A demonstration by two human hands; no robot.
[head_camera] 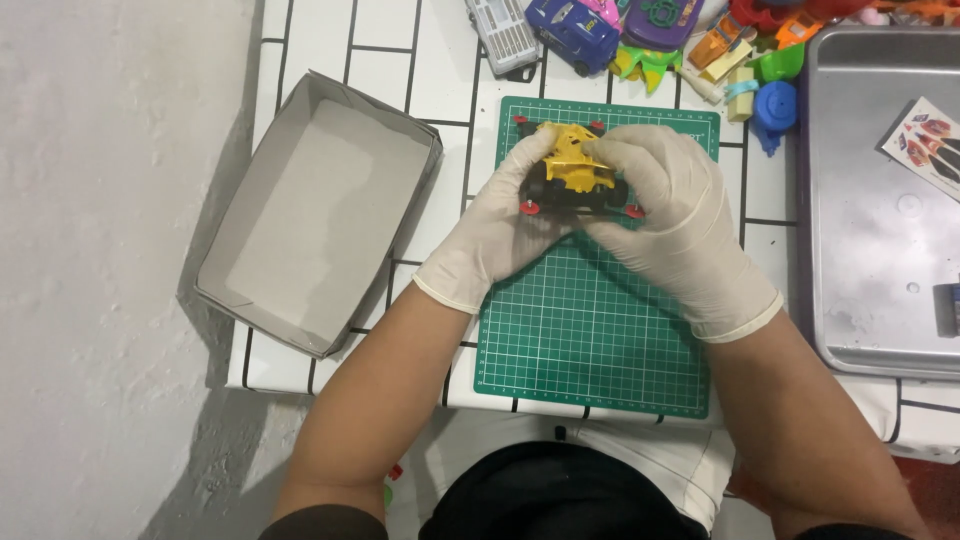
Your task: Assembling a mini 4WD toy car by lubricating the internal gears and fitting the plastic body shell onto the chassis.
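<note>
A small yellow plastic toy racing car (572,168) with black tyres and red rollers is held just above the far end of a green gridded cutting mat (590,330), which lies on a white-tiled tabletop (330,50). The left hand (495,235), in a white latex glove, grasps the car's near-left side with fingers curled around it, while the gloved right hand (670,215) clasps it from the right and over the top. To the left of the mat sits an open grey cardboard box (315,215); to its right, a steel tray (870,200); beyond its far edge, a jumble of coloured toys (650,35). Handling such a small model well probably calls for a steady, light two-handed grip kept low over the mat, so loose parts land there.
</note>
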